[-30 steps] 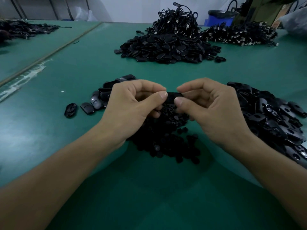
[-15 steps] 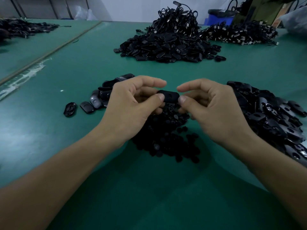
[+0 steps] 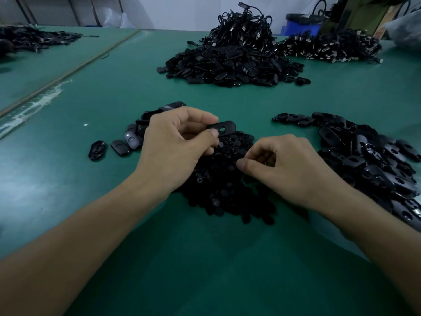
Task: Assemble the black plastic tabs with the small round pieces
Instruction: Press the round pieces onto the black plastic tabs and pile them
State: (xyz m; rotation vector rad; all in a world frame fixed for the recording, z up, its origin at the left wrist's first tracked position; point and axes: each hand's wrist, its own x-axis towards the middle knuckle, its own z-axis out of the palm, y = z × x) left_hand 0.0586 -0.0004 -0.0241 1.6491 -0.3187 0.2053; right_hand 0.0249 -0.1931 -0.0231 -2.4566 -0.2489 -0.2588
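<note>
Now the left hand (image 3: 173, 147) pinches one black tab (image 3: 225, 128) by its end, just above the one heap of small round pieces (image 3: 218, 190), where the right hand (image 3: 284, 165) curls, its hold hidden.

Small-parts assembly workshop, factory type. Evidence: long green-matted bench (image 3: 118, 92) with a 2nd bench (image 3: 34, 74) adj. on left. Bulk heaps of identical black plastic tabs (image 3: 227, 67), small round pieces (image 3: 218, 192) and bundled cables (image 3: 246, 28) lie loose on the mat. Blue bin (image 3: 300, 26) and cardboard cartons (image 3: 385, 21) stand at far edge, plain white wall behind.
</note>
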